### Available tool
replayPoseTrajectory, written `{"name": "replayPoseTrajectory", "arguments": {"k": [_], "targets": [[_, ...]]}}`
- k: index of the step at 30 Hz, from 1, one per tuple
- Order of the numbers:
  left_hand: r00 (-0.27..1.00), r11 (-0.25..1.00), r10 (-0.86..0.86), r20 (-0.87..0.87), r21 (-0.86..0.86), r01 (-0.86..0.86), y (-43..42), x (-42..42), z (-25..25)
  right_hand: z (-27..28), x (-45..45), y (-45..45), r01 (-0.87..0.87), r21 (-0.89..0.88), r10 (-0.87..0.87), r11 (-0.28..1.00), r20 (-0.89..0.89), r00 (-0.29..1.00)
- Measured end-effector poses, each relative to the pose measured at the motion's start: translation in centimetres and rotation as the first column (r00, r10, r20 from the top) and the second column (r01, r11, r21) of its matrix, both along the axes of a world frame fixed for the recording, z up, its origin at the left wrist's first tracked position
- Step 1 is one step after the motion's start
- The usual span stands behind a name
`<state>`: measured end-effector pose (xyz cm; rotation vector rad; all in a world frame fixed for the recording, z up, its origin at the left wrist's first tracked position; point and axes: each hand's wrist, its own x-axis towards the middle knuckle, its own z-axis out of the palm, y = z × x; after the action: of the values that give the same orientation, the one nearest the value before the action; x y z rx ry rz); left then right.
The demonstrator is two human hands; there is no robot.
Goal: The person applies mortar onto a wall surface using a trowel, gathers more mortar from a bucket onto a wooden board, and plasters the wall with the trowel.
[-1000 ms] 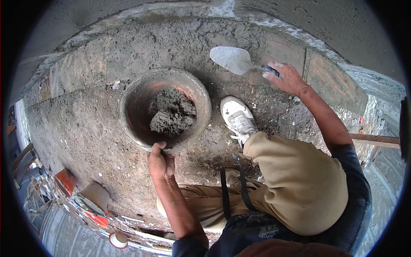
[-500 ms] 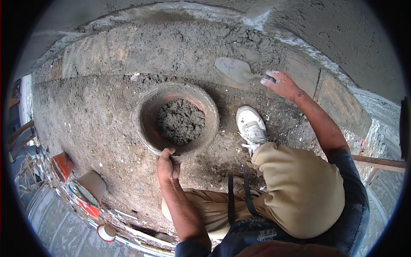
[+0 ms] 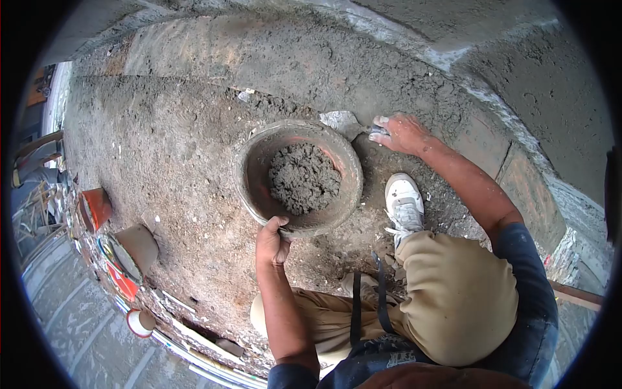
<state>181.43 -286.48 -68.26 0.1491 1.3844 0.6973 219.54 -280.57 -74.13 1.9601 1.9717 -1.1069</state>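
Note:
A round, mortar-crusted bucket [image 3: 254, 139] stands on the ground with lumpy grey mortar [image 3: 304, 178] inside. My left hand [image 3: 272, 243] grips its near rim, thumb over the edge. To the upper right, my right hand [image 3: 403, 134] is closed around the handle of a trowel [image 3: 343, 122]. The trowel's blade lies beside the bucket's far right rim, partly coated with grey mortar; whether it touches the rim I cannot tell.
Mortar-covered boards [image 3: 272, 58] run along the base of a grey wall [image 3: 538, 97]. My white shoe [image 3: 404, 201] is right of the bucket. At the lower left stand an orange container [image 3: 97, 209], a beige bucket [image 3: 139, 246] and a small pot [image 3: 140, 322].
The view has turned, shifting the bucket rightward in the picture. My right hand has brought the trowel from over the boards closer to the bucket rim. My left hand keeps its hold.

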Motion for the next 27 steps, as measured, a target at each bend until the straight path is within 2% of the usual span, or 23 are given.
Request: {"name": "replayPoseTrajectory", "arguments": {"k": [3,6,9,10,13,14,17,20,23,24,26,27], "targets": [[1.0,1.0,0.012,0.024,-0.015,-0.011,-0.1,-0.3,-0.3,1.0,-0.5,1.8,0.1,0.001,-0.099,0.995,-0.077,0.992],[0.999,1.0,0.029,0.016,0.0,-0.029,0.0,0.0,-0.2,-1.6,-3.0,-1.8,0.247,0.163,-0.236,0.955,-0.083,0.968],[1.0,0.999,0.0,-0.021,0.034,0.001,0.2,0.4,0.2,-1.3,-3.6,-2.6,0.273,0.113,-0.261,0.955,-0.111,0.959],[0.999,0.999,-0.001,-0.036,0.035,0.002,0.0,0.2,0.0,-0.2,-3.3,-2.3,0.245,0.165,-0.226,0.956,-0.124,0.966],[0.999,0.999,0.042,-0.02,-0.003,-0.042,0.0,0.5,0.2,0.8,-1.4,-1.1,0.137,0.127,-0.126,0.982,-0.09,0.988],[0.999,0.999,0.036,-0.018,0.004,-0.035,0.1,0.6,0.5,0.7,-1.0,-0.9,0.096,0.176,-0.083,0.98,-0.08,0.993],[0.998,0.998,0.056,-0.01,0.005,-0.056,0.3,0.8,0.6,1.7,-0.5,-0.4,0.138,0.235,-0.114,0.962,-0.113,0.987],[0.999,1.0,0.026,-0.023,-0.001,-0.026,0.2,0.5,0.3,-0.3,-0.4,1.0,0.119,0.2,-0.091,0.973,-0.144,0.985],[0.998,0.997,0.062,0.026,0.033,-0.063,0.1,0.4,-0.1,-1.2,-0.7,2.7,0.152,0.105,-0.142,0.983,-0.097,0.985],[0.996,0.997,0.078,0.034,0.011,-0.078,0.0,0.3,-0.1,-1.6,-0.9,2.3,0.173,0.078,-0.164,0.982,-0.112,0.98],[0.999,0.999,0.043,0.031,0.015,-0.043,-0.1,0.0,-0.3,-4.0,-2.3,0.0,0.532,0.072,-0.496,0.844,-0.273,0.824],[0.999,0.999,0.037,0.029,0.023,-0.037,-0.2,-0.1,-0.5,-4.5,-1.8,-0.8,0.557,0.096,-0.515,0.825,-0.277,0.811]]}}
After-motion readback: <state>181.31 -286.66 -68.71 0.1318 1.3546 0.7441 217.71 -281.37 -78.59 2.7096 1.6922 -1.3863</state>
